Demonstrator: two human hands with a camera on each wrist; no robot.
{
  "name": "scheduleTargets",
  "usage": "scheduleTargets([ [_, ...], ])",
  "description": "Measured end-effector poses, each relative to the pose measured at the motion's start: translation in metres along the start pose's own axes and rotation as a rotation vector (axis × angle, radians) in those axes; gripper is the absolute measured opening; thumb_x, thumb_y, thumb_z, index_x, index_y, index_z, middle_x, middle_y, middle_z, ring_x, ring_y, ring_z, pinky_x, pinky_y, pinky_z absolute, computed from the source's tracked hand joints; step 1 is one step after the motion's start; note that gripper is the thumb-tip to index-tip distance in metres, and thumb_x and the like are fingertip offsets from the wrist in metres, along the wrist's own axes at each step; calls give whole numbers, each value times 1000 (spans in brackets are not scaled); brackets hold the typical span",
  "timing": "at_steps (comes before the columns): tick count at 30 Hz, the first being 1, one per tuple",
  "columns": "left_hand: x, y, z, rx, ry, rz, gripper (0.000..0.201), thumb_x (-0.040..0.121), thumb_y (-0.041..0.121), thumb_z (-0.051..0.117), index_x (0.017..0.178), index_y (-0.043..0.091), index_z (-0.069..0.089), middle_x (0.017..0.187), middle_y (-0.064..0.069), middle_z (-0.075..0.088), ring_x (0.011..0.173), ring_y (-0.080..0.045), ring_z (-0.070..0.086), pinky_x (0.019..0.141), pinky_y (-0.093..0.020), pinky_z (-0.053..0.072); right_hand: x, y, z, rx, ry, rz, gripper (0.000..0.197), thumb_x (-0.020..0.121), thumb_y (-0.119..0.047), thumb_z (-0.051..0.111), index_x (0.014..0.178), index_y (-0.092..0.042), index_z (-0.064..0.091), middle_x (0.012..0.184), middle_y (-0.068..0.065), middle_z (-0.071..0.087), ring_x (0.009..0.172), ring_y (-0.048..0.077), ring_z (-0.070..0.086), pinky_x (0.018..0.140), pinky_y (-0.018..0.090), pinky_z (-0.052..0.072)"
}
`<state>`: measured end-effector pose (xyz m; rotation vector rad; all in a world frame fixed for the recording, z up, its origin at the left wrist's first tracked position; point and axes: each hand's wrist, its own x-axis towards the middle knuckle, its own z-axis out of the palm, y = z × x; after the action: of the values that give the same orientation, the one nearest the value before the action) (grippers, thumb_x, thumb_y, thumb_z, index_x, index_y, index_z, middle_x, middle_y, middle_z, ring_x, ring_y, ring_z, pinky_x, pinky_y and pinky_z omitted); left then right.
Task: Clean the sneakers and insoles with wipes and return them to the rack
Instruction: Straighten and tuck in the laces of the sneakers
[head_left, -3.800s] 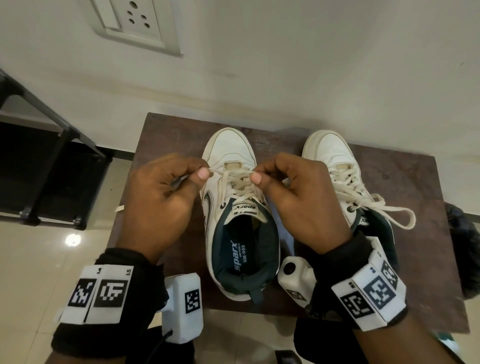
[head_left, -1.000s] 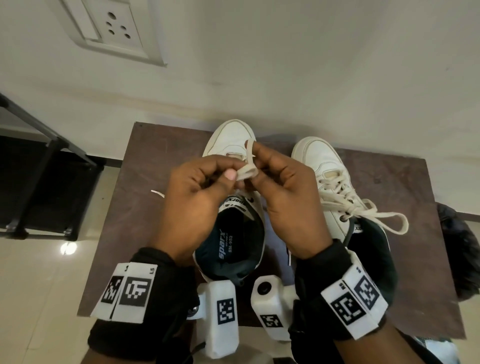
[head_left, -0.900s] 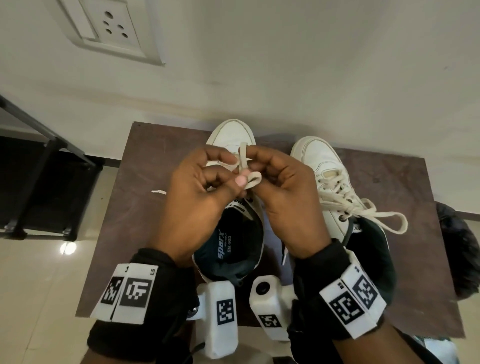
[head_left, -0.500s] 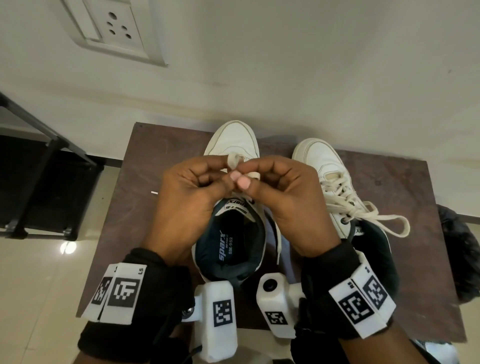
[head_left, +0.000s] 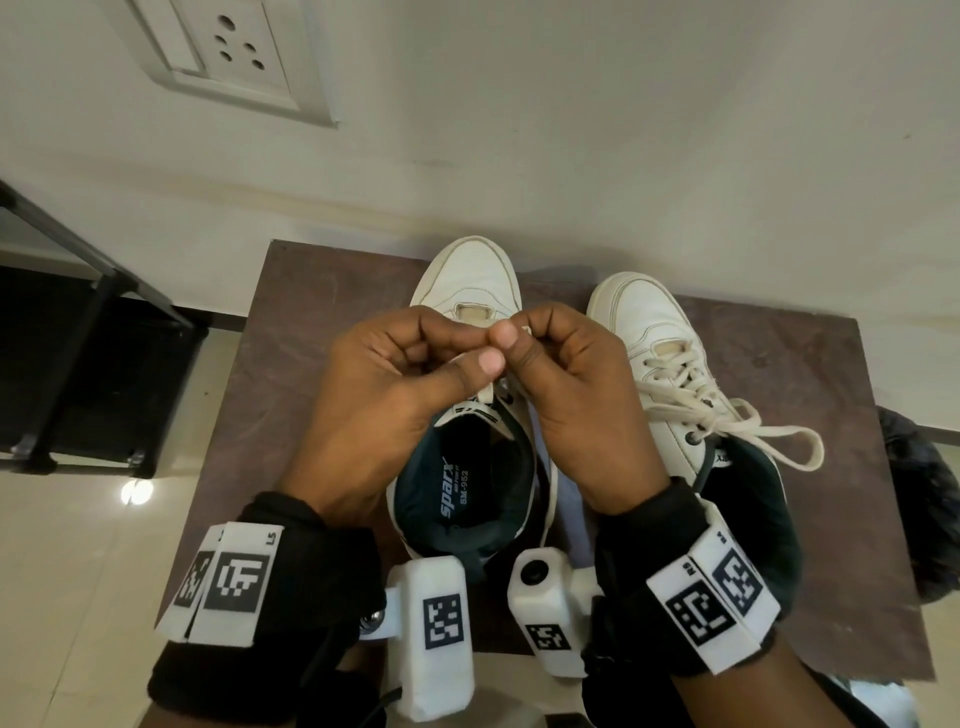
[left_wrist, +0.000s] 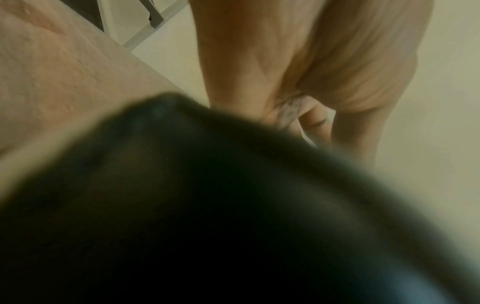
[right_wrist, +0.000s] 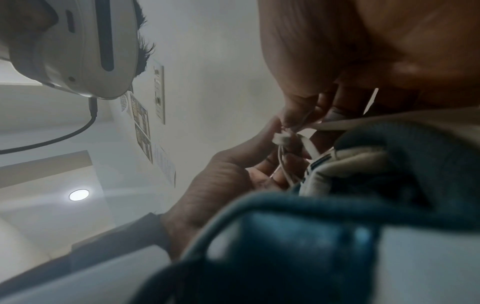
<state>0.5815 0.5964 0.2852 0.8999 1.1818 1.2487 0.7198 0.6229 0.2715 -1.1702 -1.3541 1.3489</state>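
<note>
- Far left of head view: black rack seen standing on the tiled floor, apart from the worktop.
- Upper left: wall socket plate mounted on the white wall.
- Brown worktop set against the wall; both sneakers carried on it, toes toward the wall.
- Left hand held over the left sneaker, centre frame; grip curled, lace pinched between thumb and forefinger.
- Left sneaker: white upper, dark green lining, insole print "sparx SM-952" readable in the opening.
- Right hand held fingertip to fingertip with the left hand; grip curled, same lace pinched. In right wrist view a small knot is seen between the fingertips of both hands.
- A loose lace end hangs down beside the left sneaker's heel.
- Right sneaker placed just beside the left one, right of centre; laces tied, a bow loop trailing to the right.
- Left wrist view mostly blocked by a dark blur; little can be told from it.
</note>
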Motion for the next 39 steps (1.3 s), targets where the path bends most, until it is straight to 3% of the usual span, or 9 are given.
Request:
scheduleTargets([
  [6,0,-3,-5,425,72,191,38,70,0,78,97,25,67,86,5,72,85,-6,67,79,-19,53,0,2,1,-13,3,-20,10,85,-17,66,81,-8,66,75,10,68,69,24,64,68,34,54],
  [10,0,-9,-6,816,98,415,39,82,1,68,118,13,65,98,6,58,90,-4,55,79,-8,44,0,0,-1,-16,22,-55,7,81,-15,70,81,-8,67,76,9,70,72,26,66,70,33,56],
  [14,1,-13,-6,995,69,440,39,87,11,54,125,13,62,94,6,45,86,-4,45,72,-11,38,-2,-2,0,-39,15,-69,8,80,-12,72,83,-5,69,78,8,70,73,27,66,71,38,57],
  [20,1,-11,-13,1034,51,357,25,86,19,56,106,13,71,89,0,59,77,-8,51,66,-9,35,-3,-2,1,-120,32,-56,8,80,-14,73,84,-8,70,78,5,71,74,23,67,72,44,56],
  [24,-3,-4,-18,1017,36,353,12,86,21,70,94,13,72,79,9,54,63,0,43,61,-4,34,-2,-4,-3,-164,71,-35,7,79,-16,74,83,-11,70,77,2,71,74,19,68,73,41,57],
  [30,-6,3,-24,924,106,330,29,72,44,76,75,16,72,65,22,55,55,5,52,54,-6,40,-3,-5,-1,-237,77,-32,7,78,-19,75,81,-13,70,76,0,71,72,16,68,72,40,56],
  [34,-9,4,-35,755,231,247,30,69,50,68,73,20,69,62,13,61,57,-4,55,51,-13,40,0,-7,-15,-356,125,5,11,79,-24,74,77,-14,70,69,-3,69,66,10,65,66,31,54],
  [36,-11,2,-45,806,274,239,27,74,47,69,72,20,68,60,8,60,57,-12,54,51,-17,40,1,-7,-26,-487,120,17,15,80,-28,73,72,-16,69,59,-6,64,54,5,57,58,23,46],
  [39,-12,-6,-54,903,300,177,20,79,43,68,72,25,65,60,11,58,53,-10,53,53,-27,45,-3,-3,-35,-618,63,57,18,80,-32,71,68,-19,67,53,-7,60,49,6,53,54,25,43],
])
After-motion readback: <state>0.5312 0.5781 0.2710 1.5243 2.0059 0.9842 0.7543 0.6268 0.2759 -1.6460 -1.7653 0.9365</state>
